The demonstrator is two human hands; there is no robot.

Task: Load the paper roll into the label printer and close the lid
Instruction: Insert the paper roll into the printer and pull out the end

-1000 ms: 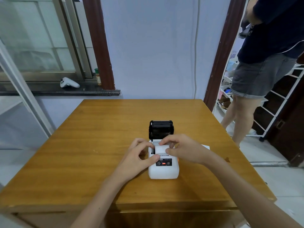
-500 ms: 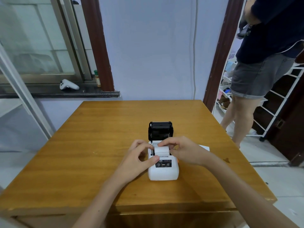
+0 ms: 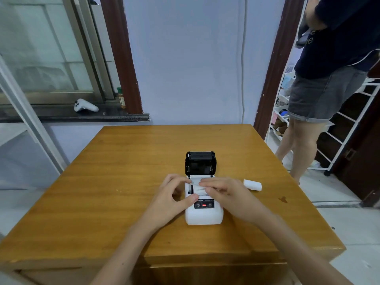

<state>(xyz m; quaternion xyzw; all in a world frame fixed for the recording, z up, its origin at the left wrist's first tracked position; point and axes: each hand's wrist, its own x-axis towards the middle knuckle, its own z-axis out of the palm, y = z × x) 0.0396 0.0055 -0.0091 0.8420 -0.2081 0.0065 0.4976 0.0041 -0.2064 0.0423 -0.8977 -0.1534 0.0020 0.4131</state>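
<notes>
A small white label printer sits on the wooden table, its black lid standing open and upright at the back. A white paper roll lies in the open bay. My left hand grips the printer's left side with the thumb on its top face. My right hand reaches over the bay, its fingertips pinching the paper. A second white roll lies on the table just right of the printer.
A person stands at the right by a white shelf rack. A white game controller and a small bottle rest on the window sill at the back left.
My right hand has shifted slightly back toward me over the bay, which uncovers the second roll on the table. My left hand stays on the printer's side.
</notes>
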